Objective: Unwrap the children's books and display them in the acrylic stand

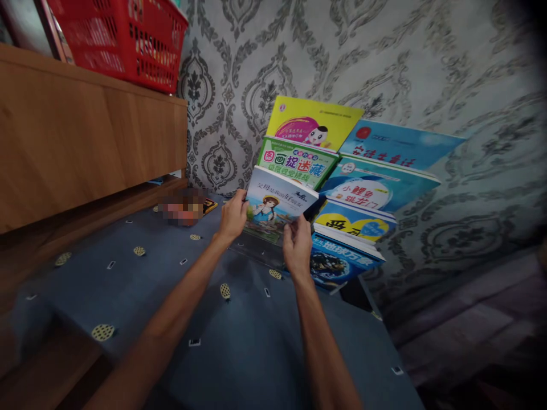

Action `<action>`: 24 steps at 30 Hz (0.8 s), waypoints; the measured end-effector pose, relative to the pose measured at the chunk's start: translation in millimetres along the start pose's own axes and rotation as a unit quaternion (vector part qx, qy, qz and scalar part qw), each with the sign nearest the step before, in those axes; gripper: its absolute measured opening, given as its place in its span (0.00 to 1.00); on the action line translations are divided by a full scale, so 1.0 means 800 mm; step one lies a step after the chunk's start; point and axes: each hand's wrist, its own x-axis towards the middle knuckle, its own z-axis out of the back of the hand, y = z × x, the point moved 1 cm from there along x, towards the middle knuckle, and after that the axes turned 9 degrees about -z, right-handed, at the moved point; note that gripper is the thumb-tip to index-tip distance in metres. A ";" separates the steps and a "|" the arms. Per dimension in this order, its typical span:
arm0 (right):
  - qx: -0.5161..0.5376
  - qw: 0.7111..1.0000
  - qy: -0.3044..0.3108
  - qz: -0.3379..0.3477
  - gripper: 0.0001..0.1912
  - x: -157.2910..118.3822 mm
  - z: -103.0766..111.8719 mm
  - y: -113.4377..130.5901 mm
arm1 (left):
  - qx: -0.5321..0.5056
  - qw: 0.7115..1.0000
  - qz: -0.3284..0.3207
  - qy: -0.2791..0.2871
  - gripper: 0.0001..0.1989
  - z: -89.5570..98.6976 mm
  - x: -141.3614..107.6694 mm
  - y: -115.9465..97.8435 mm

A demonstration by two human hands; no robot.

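Note:
A book with a girl in a yellow hat on its cover (273, 205) is held by its two side edges, tilted back. My left hand (233, 215) is closed on its left edge, and my right hand (298, 242) grips its lower right edge. Just behind it, a green book (294, 162) and a yellow book (314, 122) stand in tiers on a rack. The right column holds a light blue book (397, 145), a teal book (376, 185), a yellow-and-blue book (354, 222) and a dark blue book (342, 262). The rack is mostly hidden by the books.
A blue cloth with pineapple prints (162, 290) covers the table. At its back left lies a partly blurred item (183, 209). A red basket (123, 42) stands on a wooden cabinet (94, 125) at the left. Patterned wallpaper (273, 80) rises behind.

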 end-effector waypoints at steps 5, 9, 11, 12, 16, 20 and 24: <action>0.017 1.000 -0.001 0.016 0.26 0.004 0.011 0.007 | -0.018 1.000 -0.004 -0.003 0.10 0.002 0.002 -0.008; 0.000 1.000 0.012 0.018 0.29 0.005 0.010 0.003 | -0.025 1.000 0.007 0.001 0.11 0.001 0.002 -0.008; -0.013 1.000 0.019 0.013 0.31 0.004 0.008 -0.001 | -0.028 1.000 0.001 -0.002 0.11 -0.001 0.002 -0.005; -0.018 1.000 0.023 0.010 0.32 0.003 0.006 -0.003 | -0.026 1.000 -0.004 -0.003 0.11 -0.001 0.002 -0.004; -0.034 0.998 0.042 -0.010 0.35 0.002 0.001 -0.012 | 0.010 1.000 -0.013 0.017 0.10 -0.003 0.002 0.003; -0.048 0.996 0.061 -0.039 0.36 -0.001 -0.006 -0.020 | 0.044 0.998 -0.007 0.048 0.09 -0.006 -0.001 0.011; -0.070 0.995 0.052 -0.051 0.36 -0.003 -0.011 -0.026 | 0.064 0.997 -0.005 0.046 0.08 -0.012 -0.005 0.012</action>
